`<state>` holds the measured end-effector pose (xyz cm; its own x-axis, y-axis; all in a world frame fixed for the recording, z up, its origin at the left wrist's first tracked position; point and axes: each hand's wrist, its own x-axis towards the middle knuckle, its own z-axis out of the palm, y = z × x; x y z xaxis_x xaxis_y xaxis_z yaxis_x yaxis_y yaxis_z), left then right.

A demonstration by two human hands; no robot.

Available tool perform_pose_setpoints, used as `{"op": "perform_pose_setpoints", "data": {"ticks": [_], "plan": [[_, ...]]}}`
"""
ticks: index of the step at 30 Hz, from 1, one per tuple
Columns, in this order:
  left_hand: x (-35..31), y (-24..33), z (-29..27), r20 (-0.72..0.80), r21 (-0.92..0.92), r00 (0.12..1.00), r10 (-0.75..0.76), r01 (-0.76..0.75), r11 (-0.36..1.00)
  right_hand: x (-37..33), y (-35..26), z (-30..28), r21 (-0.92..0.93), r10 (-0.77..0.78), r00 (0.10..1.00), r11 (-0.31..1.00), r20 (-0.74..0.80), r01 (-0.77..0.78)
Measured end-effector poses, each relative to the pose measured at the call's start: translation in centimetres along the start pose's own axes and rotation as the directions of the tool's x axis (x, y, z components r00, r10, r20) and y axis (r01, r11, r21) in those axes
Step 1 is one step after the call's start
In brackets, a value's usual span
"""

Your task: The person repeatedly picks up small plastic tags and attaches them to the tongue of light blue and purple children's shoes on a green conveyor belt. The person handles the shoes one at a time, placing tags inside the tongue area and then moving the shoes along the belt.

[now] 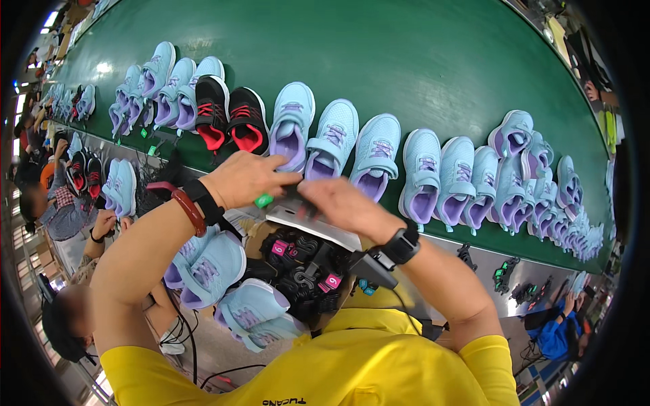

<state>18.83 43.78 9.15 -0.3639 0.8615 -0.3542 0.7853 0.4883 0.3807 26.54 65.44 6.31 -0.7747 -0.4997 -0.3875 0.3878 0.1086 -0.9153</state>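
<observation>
My left hand (242, 179) is closed, its fingers pinching a small dark plastic hanger with a green tag (263, 200), mostly hidden by the hand. My right hand (349, 203) comes in from the other side, close to the left fingertips; its fingers are smeared by motion. Both hands are at the table edge, just in front of a light blue shoe (292, 122) with a purple lining and another blue strap shoe (333, 139). Below them, a box holds several black plastic hangers (308, 271), some with pink tags.
More blue shoes (426, 169) line the green table (379, 47) to the right, and others stand left beside a black-and-red pair (246, 118). Loose blue shoes (254, 308) lie beside the hanger box. Co-workers sit at the left, one close by (68, 311), and another at the right (555, 331).
</observation>
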Motion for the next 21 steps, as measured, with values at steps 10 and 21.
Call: {"op": "perform_pose_setpoints", "data": {"ticks": [10,21], "plan": [[-1.0,0.7,0.4,-0.02,-0.282,0.962,-0.272,0.255,0.925,1.3,1.7,-2.2,-0.912,-0.476,0.87,0.289,0.128,0.292],[-0.5,1.5,1.0,-0.022,-0.291,0.931,-0.364,0.343,0.893,1.2,-0.1,-5.5,-0.928,-0.592,0.798,0.221,0.116,0.299]]}}
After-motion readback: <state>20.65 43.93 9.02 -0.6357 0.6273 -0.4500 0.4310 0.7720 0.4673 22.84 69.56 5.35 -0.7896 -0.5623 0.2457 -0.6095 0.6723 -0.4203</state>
